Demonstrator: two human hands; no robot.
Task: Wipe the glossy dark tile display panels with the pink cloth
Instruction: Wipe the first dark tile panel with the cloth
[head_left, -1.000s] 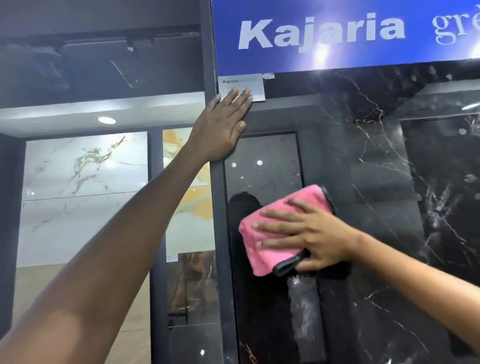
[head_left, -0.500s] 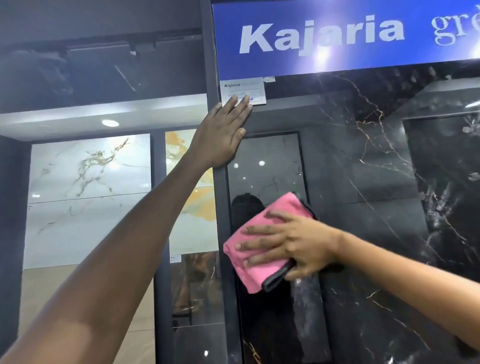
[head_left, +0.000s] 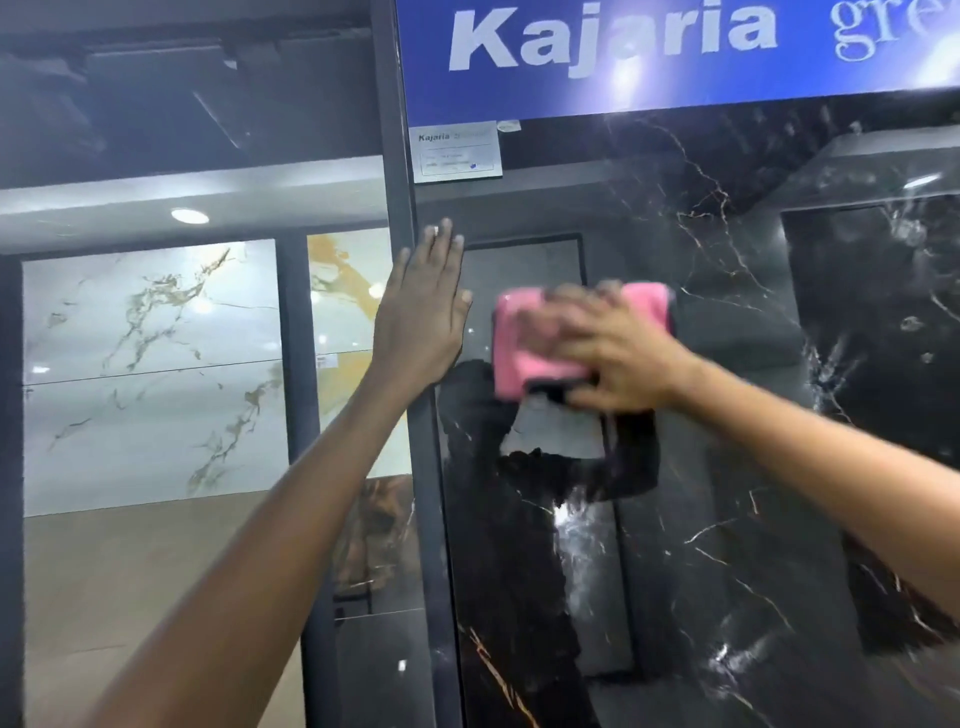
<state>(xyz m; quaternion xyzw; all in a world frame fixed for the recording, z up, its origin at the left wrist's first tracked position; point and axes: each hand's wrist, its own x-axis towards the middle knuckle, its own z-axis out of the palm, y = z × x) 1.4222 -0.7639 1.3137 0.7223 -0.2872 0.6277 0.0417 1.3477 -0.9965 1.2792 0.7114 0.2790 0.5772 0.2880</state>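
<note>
Two hands work the dark tile panel (head_left: 727, 467): left hand (head_left: 423, 317) flat, fingers straight, braced at nine o'clock of the pink cloth (head_left: 519, 358), which the right hand (head_left: 618, 353) presses flat, blurred. Risks, likely: left palm smudging wiped gloss; cloth slipping loose.

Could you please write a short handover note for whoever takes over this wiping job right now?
Left hand: flat, fingers straight, braced on the panel's left edge by the dark frame post.
Right hand: pressing the pink cloth against the dark marble panel, blurred mid-stroke.
Done: cannot tell which areas are finished.
Left: smudgy pale patches show lower down the panel; wipe there next.
</note>
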